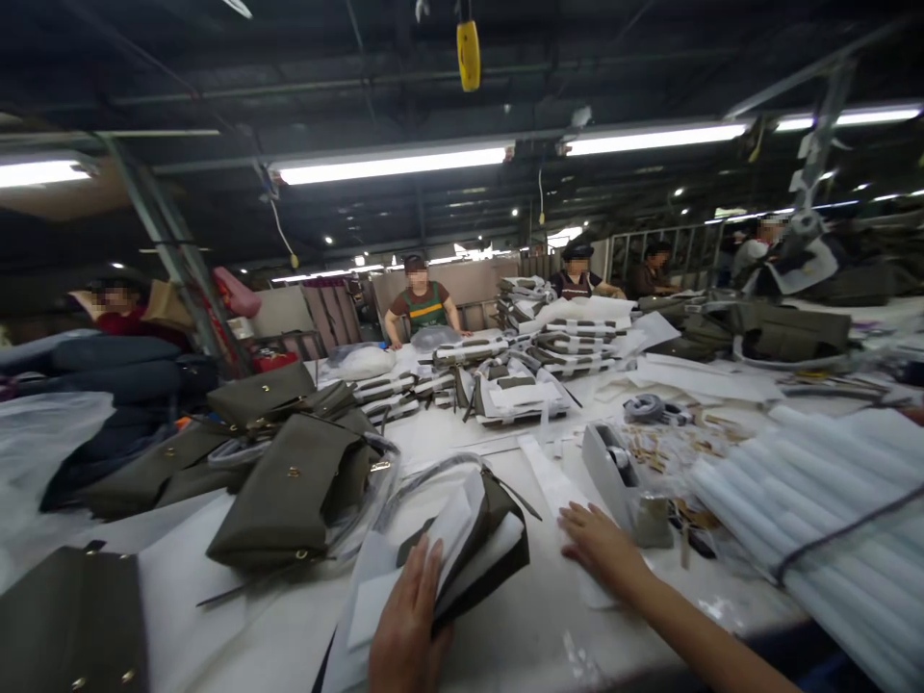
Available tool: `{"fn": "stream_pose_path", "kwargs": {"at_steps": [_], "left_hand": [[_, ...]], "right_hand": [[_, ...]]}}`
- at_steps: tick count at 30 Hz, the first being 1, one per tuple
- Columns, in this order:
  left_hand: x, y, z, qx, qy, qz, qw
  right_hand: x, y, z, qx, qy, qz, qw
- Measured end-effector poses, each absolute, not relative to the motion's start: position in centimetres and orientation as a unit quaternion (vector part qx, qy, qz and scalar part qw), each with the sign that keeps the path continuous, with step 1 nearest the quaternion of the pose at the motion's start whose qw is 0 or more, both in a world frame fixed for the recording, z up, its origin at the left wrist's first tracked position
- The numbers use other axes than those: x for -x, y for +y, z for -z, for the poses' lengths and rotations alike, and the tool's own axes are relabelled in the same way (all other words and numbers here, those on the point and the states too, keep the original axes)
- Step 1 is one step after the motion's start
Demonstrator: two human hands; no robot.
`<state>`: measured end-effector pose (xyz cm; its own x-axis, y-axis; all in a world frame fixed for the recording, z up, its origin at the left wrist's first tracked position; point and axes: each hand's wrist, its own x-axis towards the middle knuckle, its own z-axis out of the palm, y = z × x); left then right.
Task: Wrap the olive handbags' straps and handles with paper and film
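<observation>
The left hand is touching the green bag near the front edge of the worktop. Its fingers are lying close together and almost straight; the picture is not showing if it is gripping. The bag is leaning, and white sheets are poking out of it. Its handle is curving up behind.

The right hand is opening wide, palm down, with its fingers spreading. It is resting over the white strip and is not holding anything. A grey box is standing just past this hand, and little brown bits are lying beside the box. Pale rolls are lying by the right edge.

A big bag is leaning to the left of the green bag. One more bag is sitting at the front left corner. White and green bundles are making piles near the far edge. Two people, one in a striped apron and one in a dark cap, are staying behind the piles.
</observation>
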<state>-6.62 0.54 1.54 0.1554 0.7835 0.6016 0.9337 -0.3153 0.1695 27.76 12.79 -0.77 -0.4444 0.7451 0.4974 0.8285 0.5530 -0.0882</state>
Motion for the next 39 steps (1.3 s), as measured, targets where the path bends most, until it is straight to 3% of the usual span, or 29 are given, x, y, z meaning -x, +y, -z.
{"fn": "stream_pose_path", "kwargs": {"at_steps": [10,15,23,34,39], "left_hand": [[6.4,0.7,-1.5,0.743,-0.583,0.306,0.120],[6.0,0.2,-2.3,0.736,-0.595,0.308,0.097],[6.2,0.1,-3.8,0.733,-0.606,0.301,0.063],[6.4,0.4,-3.5,0.721,-0.607,0.327,0.074],[6.6,0.5,-3.1,0.716,-0.601,0.347,0.083]], "right_hand": [[-26.8,12.9,-2.1,0.445,-0.842,0.025,0.303],[-24.5,8.2,-3.3,0.403,-0.842,-0.004,0.359],[-22.0,-0.4,-4.8,0.389,-0.873,-0.218,0.198],[-16.7,4.6,-3.4,0.544,-0.810,-0.121,0.182],[-15.4,5.8,-1.5,0.536,-0.810,-0.135,0.197]]}}
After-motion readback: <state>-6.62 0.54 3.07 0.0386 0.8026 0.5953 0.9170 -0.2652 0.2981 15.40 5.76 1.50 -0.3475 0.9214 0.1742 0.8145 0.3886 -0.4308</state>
